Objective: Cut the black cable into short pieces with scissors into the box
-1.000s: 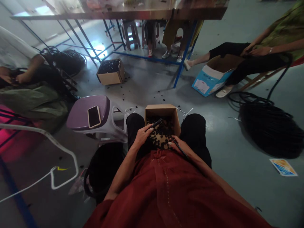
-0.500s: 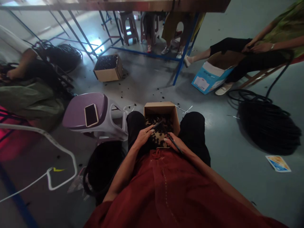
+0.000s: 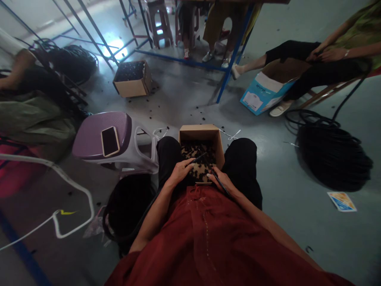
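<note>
My left hand (image 3: 180, 172) is closed around a black cord (image 3: 198, 158), whose end points to the right over an open cardboard box (image 3: 199, 127) between my knees. In my right hand (image 3: 224, 181) is a slim dark cutting tool (image 3: 219, 183); its handle lies along my palm and its tip meets the cord's end. Whether its blades are apart is too small to tell. Short black pieces (image 3: 200, 171) lie scattered over the bottom of the box. Beside my left leg is a black coil (image 3: 131, 204), with cord passing along my left forearm.
A purple stool (image 3: 89, 137) with a phone (image 3: 110, 141) stands at left. Another box of black pieces (image 3: 131, 73), a blue carton (image 3: 254, 95) and a large black coil (image 3: 333, 155) are on the floor. Co-workers sit left, right and behind the blue-legged table (image 3: 222, 93).
The view has shifted slightly, so the surroundings sit a little higher and farther left. Both hands keep nearly the same position and hold the same things.
</note>
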Demonstrator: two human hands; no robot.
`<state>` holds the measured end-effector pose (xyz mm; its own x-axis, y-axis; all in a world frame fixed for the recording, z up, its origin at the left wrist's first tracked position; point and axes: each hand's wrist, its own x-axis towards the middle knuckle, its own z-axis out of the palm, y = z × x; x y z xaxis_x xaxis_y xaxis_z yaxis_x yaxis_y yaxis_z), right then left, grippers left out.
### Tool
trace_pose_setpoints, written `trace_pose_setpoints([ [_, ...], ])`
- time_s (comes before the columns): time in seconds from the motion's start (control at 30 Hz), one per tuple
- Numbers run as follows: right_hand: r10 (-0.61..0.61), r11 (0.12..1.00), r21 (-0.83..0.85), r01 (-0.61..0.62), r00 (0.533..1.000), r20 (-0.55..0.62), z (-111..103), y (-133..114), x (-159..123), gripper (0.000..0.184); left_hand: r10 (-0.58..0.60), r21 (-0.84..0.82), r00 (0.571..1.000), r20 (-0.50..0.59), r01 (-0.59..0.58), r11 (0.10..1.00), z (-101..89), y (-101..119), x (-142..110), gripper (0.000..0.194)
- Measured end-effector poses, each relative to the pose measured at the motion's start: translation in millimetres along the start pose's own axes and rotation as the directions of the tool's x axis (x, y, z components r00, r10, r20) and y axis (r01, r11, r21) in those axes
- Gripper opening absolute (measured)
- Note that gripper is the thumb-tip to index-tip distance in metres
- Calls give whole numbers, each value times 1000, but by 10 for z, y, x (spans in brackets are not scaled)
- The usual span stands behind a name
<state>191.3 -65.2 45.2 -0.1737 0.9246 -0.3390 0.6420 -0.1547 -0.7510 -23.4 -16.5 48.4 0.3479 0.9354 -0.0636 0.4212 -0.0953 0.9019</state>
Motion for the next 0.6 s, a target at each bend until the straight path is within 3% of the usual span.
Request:
trace_pose_setpoints([
  [0.4,-89,993,-81,86,995,-35,46,98,36,30,-78,192,996,46,68,979,-36,166,37,45],
  [0.6,-94,982,-163,96,995,21,67,40,26,30,-134,130,989,65,124,984,46,279,45,39],
])
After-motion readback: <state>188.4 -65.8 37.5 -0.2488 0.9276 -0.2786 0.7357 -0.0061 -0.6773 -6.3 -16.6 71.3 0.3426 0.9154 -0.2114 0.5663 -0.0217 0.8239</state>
